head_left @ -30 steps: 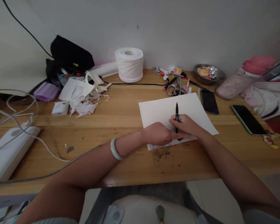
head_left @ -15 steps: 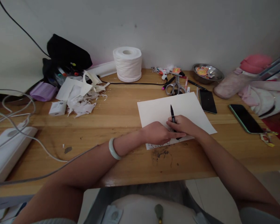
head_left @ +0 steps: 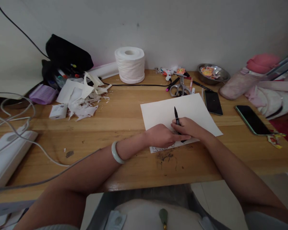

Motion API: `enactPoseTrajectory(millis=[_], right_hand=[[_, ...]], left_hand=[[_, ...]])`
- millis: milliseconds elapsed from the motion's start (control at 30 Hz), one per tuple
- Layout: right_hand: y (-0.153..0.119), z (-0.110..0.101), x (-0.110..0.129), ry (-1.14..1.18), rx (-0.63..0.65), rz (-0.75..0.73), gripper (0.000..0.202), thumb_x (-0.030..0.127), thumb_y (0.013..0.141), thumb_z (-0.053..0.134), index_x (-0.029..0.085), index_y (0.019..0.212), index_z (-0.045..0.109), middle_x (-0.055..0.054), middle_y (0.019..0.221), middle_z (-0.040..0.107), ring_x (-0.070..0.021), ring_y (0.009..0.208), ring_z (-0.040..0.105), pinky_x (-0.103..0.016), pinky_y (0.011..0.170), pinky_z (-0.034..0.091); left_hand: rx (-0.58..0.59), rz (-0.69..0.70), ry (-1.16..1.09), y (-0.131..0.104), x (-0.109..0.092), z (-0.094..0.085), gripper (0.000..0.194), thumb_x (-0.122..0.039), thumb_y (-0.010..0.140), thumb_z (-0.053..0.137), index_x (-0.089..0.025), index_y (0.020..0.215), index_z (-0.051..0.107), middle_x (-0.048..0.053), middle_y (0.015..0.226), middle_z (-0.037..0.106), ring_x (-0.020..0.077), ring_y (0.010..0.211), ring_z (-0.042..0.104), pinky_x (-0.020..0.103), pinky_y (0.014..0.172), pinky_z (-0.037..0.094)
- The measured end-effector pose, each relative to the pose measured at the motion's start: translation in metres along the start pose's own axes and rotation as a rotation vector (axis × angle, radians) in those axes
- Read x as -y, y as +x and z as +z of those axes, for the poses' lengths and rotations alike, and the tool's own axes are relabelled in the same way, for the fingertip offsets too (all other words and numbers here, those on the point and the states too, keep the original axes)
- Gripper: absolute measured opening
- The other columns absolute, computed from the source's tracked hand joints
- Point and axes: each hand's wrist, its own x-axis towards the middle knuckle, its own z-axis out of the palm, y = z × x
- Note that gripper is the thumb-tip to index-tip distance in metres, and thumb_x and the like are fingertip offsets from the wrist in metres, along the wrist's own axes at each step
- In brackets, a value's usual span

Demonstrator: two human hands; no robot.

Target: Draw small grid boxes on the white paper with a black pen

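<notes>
A white sheet of paper (head_left: 156,111) lies at a slant on the wooden desk, with small looped line drawings along its near edge. My right hand (head_left: 189,127) is closed around a black marker (head_left: 177,116), whose tapered end points up and away; the lower end is partly hidden behind my fingers. Over the near part of the sheet rests my left hand (head_left: 160,135), its index finger stretched out to the right across the marker's lower part and the other fingers curled underneath. A pale bangle (head_left: 116,152) circles the left wrist.
Torn paper scraps (head_left: 83,103) and a white charger (head_left: 58,111) lie left, near a power bank-like white box (head_left: 13,156) with cables. Behind stand a tissue roll (head_left: 130,65), scissors (head_left: 180,88) and a metal bowl (head_left: 213,74). Two phones (head_left: 213,102) and a pink-lidded bottle (head_left: 242,80) are right.
The view has shifted very slightly. Both hands, the marker and the paper keep nearly the same places.
</notes>
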Motion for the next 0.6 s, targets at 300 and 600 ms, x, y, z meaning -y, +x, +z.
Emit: enactPoseTrajectory(millis=[300, 600], right_hand=[[-0.005, -0.002, -0.004, 0.189, -0.084, -0.021, 0.033, 0.040, 0.080, 0.036, 0.018, 0.055, 0.035, 0.004, 0.050, 0.038, -0.0101, 0.051, 0.036, -0.024, 0.052, 0.028], [-0.026, -0.029, -0.028, 0.645, 0.023, -0.134, 0.040, 0.053, 0.077, 0.044, 0.014, 0.082, 0.052, -0.004, 0.067, 0.061, -0.0107, 0.054, 0.049, -0.025, 0.053, 0.038]], left_hand=[[0.005, 0.003, 0.012, 0.000, -0.001, -0.001, 0.055, -0.021, 0.083, 0.039, -0.027, 0.134, 0.020, -0.002, 0.069, 0.064, 0.0114, 0.053, 0.054, 0.023, 0.045, 0.025], [-0.049, -0.015, -0.048, -0.003, -0.001, 0.002, 0.058, -0.018, 0.081, 0.040, -0.029, 0.134, 0.020, -0.002, 0.073, 0.065, 0.0100, 0.054, 0.054, 0.022, 0.044, 0.023]])
